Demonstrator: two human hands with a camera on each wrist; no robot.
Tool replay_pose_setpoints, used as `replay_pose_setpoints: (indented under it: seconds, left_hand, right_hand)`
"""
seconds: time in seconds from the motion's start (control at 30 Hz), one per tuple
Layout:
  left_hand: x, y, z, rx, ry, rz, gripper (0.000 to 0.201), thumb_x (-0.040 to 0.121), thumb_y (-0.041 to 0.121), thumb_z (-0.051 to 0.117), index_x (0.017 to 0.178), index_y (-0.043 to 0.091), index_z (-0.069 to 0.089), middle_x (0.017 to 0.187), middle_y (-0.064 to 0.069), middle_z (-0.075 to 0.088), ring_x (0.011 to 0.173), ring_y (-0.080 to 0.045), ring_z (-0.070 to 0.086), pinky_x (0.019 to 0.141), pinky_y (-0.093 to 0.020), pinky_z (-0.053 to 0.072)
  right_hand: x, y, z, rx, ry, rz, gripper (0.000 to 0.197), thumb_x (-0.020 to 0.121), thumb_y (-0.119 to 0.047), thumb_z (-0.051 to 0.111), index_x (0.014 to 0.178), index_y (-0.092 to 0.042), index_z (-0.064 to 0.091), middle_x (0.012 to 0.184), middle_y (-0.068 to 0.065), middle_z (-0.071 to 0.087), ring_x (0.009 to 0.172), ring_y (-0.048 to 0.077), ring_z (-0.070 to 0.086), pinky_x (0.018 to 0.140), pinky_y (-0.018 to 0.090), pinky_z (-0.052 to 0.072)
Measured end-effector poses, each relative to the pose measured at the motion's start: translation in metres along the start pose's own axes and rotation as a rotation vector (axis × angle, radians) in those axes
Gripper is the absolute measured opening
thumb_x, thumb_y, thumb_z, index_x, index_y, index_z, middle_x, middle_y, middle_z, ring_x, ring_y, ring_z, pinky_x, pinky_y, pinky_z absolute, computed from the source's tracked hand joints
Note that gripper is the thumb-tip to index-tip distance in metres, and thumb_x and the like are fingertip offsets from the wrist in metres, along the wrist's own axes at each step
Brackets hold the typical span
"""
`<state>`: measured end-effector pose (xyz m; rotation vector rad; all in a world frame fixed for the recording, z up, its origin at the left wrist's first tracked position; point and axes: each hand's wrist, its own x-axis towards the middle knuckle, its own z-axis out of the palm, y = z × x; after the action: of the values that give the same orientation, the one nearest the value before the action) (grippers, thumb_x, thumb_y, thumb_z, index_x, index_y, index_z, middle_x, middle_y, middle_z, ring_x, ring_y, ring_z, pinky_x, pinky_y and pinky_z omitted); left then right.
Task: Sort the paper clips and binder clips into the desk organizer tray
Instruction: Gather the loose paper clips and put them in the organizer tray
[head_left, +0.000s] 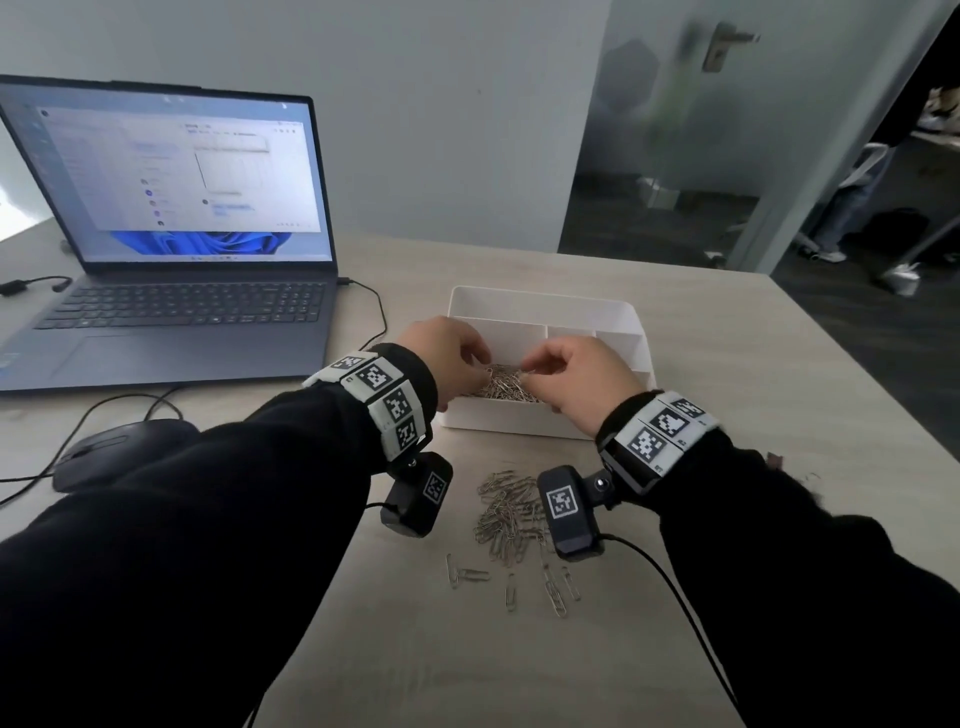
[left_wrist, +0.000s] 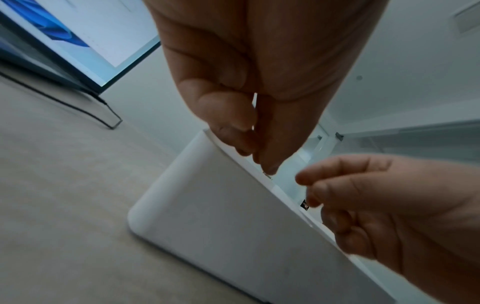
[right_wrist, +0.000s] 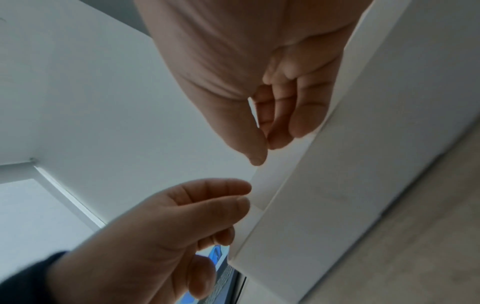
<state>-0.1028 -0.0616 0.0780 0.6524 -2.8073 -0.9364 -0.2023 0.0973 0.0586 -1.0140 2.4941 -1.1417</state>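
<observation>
A pale wood-grain desk (head_left: 701, 332) stands before a grey-white wall, with a frosted glass door (head_left: 691, 130) at 1 o'clock and a dark floor beyond it. At 10 o'clock an open laptop (head_left: 171, 249) shows a blue wallpaper; a black mouse (head_left: 111, 457) lies at 9 o'clock, its cable looping across the desk.

Near the centre sits the white desk organizer tray (head_left: 540, 306), divided into compartments. Its near-left compartment holds a heap of silver paper clips (head_left: 501, 387). A second pile of loose paper clips (head_left: 511, 519) lies on the desk at 6 o'clock from the tray, with stragglers nearer the viewer.

Both hands hover over the near-left compartment and hide part of it. The left hand (head_left: 449, 353) has fingers curled toward the thumb; the right hand (head_left: 582, 376) has thumb and forefinger drawn together. Whether either pinches a clip I cannot tell, since the fingertips are blurred in the wrist views. Black sleeves and marker-tagged wrist cameras (head_left: 569, 512) overhang the loose pile.
</observation>
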Motion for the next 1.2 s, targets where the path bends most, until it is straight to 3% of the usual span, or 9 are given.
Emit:
replay_pose_setpoints:
  seconds: [0.1, 0.2, 0.33, 0.43, 0.57, 0.7, 0.93, 1.07, 1.2]
  left_hand:
    - [-0.018, -0.003, 0.004, -0.065, -0.025, 0.017, 0.008, 0.086, 0.023, 0.067, 0.092, 0.02, 0.073, 0.073, 0.004, 0.068, 0.042, -0.006, 0.058, 0.04, -0.02, 0.048]
    - [-0.038, -0.007, 0.014, -0.069, -0.123, 0.025, 0.011, 0.087, 0.022, 0.067, 0.095, 0.02, 0.074, 0.073, 0.004, 0.067, 0.039, 0.001, 0.053, 0.039, -0.017, 0.046]
    - [-0.056, -0.014, 0.018, 0.056, -0.319, 0.009, 0.033, 0.08, 0.031, 0.076, 0.111, 0.026, 0.067, 0.095, 0.009, 0.064, 0.051, -0.008, 0.057, 0.047, -0.019, 0.049]
    - [-0.07, -0.018, 0.016, 0.166, -0.455, -0.046, 0.041, 0.072, 0.034, 0.082, 0.107, 0.024, 0.062, 0.096, 0.005, 0.064, 0.058, -0.017, 0.061, 0.052, -0.024, 0.054]
    - [-0.085, -0.015, 0.018, 0.333, -0.6, -0.082, 0.033, 0.07, 0.038, 0.084, 0.089, 0.017, 0.068, 0.059, 0.006, 0.067, 0.041, -0.006, 0.057, 0.044, -0.018, 0.048]
    - [-0.095, -0.007, 0.028, 0.344, -0.668, -0.076, 0.026, 0.072, 0.036, 0.083, 0.083, 0.016, 0.07, 0.042, 0.01, 0.06, 0.032, 0.0, 0.054, 0.04, -0.016, 0.046]
    - [-0.093, 0.014, 0.044, 0.303, -0.576, -0.018, 0.016, 0.08, 0.033, 0.074, 0.074, 0.019, 0.069, 0.041, 0.008, 0.059, 0.028, -0.002, 0.053, 0.04, -0.019, 0.047]
    - [-0.088, 0.013, 0.042, 0.298, -0.456, 0.018, 0.015, 0.082, 0.032, 0.066, 0.071, 0.021, 0.064, 0.056, 0.005, 0.064, 0.03, -0.003, 0.052, 0.043, -0.018, 0.049]
    - [-0.086, -0.002, 0.037, 0.296, -0.266, 0.09, 0.017, 0.077, 0.038, 0.071, 0.079, 0.025, 0.061, 0.074, 0.01, 0.06, 0.064, -0.007, 0.057, 0.057, -0.019, 0.044]
  right_hand:
    - [-0.026, 0.005, -0.003, 0.02, -0.098, -0.001, 0.008, 0.086, -0.023, 0.073, 0.087, -0.031, 0.072, 0.079, -0.013, 0.067, 0.073, 0.003, 0.06, 0.072, 0.027, 0.051]
    - [-0.049, 0.013, -0.002, -0.107, -0.231, 0.002, 0.015, 0.089, -0.025, 0.07, 0.103, -0.03, 0.072, 0.085, -0.015, 0.064, 0.075, 0.001, 0.058, 0.067, 0.018, 0.043]
    - [-0.071, 0.025, -0.001, -0.299, -0.362, 0.018, 0.041, 0.084, -0.037, 0.073, 0.124, -0.026, 0.066, 0.097, -0.012, 0.059, 0.092, 0.008, 0.06, 0.087, 0.028, 0.051]
    - [-0.084, 0.029, -0.005, -0.331, -0.414, 0.041, 0.059, 0.074, -0.046, 0.081, 0.128, -0.03, 0.063, 0.1, -0.014, 0.057, 0.098, 0.008, 0.059, 0.094, 0.028, 0.05]
    - [-0.1, 0.024, -0.012, -0.369, -0.49, 0.046, 0.058, 0.065, -0.047, 0.086, 0.115, -0.036, 0.06, 0.09, -0.01, 0.06, 0.077, 0.007, 0.059, 0.07, 0.026, 0.048]
    - [-0.114, 0.017, -0.013, -0.38, -0.583, 0.083, 0.036, 0.068, -0.038, 0.086, 0.089, -0.024, 0.061, 0.079, -0.007, 0.064, 0.06, 0.01, 0.061, 0.058, 0.03, 0.053]
    - [-0.113, 0.006, 0.004, -0.403, -0.557, 0.055, 0.017, 0.077, -0.03, 0.079, 0.082, -0.02, 0.065, 0.074, -0.001, 0.069, 0.056, 0.01, 0.064, 0.049, 0.024, 0.05]
    - [-0.109, 0.007, 0.004, -0.352, -0.474, 0.061, 0.01, 0.081, -0.023, 0.072, 0.083, -0.016, 0.066, 0.068, -0.002, 0.068, 0.06, 0.015, 0.068, 0.057, 0.031, 0.057]
    - [-0.115, 0.013, -0.008, -0.287, -0.478, 0.111, 0.012, 0.081, -0.023, 0.076, 0.077, -0.019, 0.065, 0.066, -0.002, 0.068, 0.054, 0.01, 0.066, 0.05, 0.027, 0.056]
